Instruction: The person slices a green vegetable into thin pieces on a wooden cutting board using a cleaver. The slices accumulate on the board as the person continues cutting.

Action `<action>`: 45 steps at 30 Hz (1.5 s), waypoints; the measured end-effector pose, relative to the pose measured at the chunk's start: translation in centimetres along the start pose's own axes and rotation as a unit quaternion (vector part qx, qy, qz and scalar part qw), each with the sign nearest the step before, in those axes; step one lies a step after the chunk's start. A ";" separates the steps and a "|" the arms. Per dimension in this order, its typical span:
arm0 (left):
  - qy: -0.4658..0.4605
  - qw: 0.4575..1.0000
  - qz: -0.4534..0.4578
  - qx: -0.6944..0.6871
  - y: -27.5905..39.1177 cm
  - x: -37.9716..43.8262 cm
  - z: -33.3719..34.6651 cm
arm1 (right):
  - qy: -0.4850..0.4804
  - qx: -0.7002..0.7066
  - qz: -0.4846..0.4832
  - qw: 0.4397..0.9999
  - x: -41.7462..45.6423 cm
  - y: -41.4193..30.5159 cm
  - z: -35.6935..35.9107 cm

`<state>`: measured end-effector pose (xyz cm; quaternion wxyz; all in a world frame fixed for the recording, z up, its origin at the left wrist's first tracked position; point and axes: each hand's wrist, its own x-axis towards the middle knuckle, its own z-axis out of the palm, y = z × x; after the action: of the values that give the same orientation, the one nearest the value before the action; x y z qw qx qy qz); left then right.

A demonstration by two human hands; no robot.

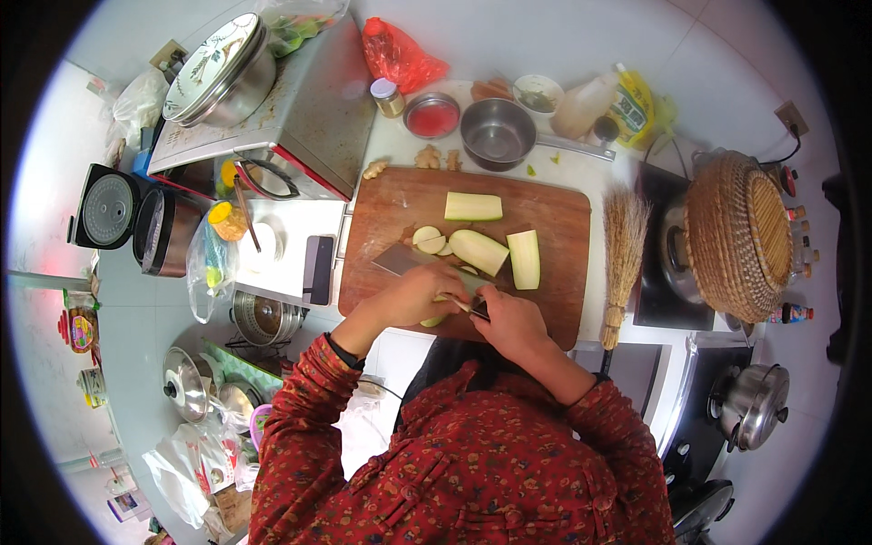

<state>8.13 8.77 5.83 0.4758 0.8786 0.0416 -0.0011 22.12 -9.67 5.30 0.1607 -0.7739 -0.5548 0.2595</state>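
Observation:
My left hand (439, 289) is bent over the near edge of a wooden cutting board (565, 300), its fingers curled at a thin, pale-edged thing that they partly hide. Against it, my right hand (511, 323) pinches what looks like a small tool with a dark end. A cleaver's wide metal blade (395, 259) lies flat on the board beside the left fingers; its handle is hidden. Peeled-looking pale green gourd pieces (473, 206) lie beyond the hands, one long piece (479, 251) close by and another (524, 260) to the right. Round slices (429, 240) rest near the blade.
Ginger (428, 157), a metal saucepan (498, 133) and a dish with red contents (432, 116) stand behind the board. A straw brush (621, 262) lies right of it, near a woven basket (732, 235). A phone (318, 270) and a microwave-like oven (306, 88) are at left.

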 end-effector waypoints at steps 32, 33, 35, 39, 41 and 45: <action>0.324 0.910 -0.209 0.153 -2.5 -3.8 11.4 | -0.022 0.149 0.064 0.986 -5.8 3.7 -2.4; 0.327 0.907 -0.220 0.150 -2.6 -3.7 11.4 | -0.022 0.144 0.066 0.987 -6.3 4.1 -2.7; 0.345 0.900 -0.232 0.131 -2.8 -3.9 11.7 | -0.022 0.130 0.072 0.989 -7.2 4.9 -3.4; 0.365 0.892 -0.210 0.164 -3.3 -3.6 11.8 | 0.000 0.130 0.092 0.987 -9.4 6.7 -4.0; 0.351 0.897 -0.203 0.175 -3.7 -2.4 11.1 | 0.010 0.157 0.122 0.980 -10.3 7.0 -3.8; 0.258 0.905 -0.267 0.206 -3.7 1.6 9.3 | 0.039 0.185 0.144 0.971 -10.6 6.6 -3.2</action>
<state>9.83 3.13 -2.43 0.2387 0.8828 0.3944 0.0902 26.46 -21.69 6.75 0.2833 -0.8121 -0.3735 0.3476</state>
